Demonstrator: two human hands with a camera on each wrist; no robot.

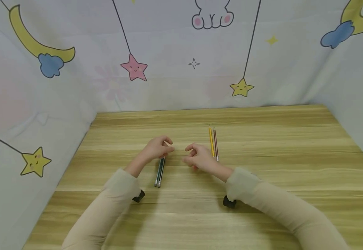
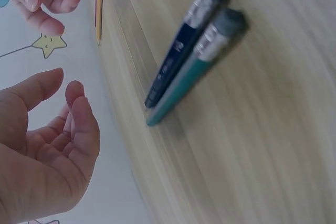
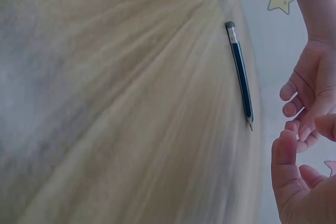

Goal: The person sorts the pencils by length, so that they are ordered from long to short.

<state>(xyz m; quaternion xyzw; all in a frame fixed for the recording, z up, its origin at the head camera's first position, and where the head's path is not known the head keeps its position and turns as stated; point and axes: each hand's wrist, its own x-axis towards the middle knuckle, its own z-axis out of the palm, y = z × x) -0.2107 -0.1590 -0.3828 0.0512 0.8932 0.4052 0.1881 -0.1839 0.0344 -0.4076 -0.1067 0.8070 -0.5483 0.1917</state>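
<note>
My left hand hovers above the table with fingers loosely bent and nothing in them. Just below it, a teal pencil and a dark blue pencil lie side by side, their grey eraser ends towards me. The left hand covers their far ends in the head view. Facing it across a small gap, my right hand is likewise loosely curled around nothing. Beyond the right hand lie a yellow pencil and a dark red pencil, nearly parallel, tips pointing away; the hand and wrist are close to their near ends.
The wood-grain table runs back to a white cloth backdrop printed with stars and moons, which also rises at both sides. A black wrist camera sits under the left cuff and another black camera under the right.
</note>
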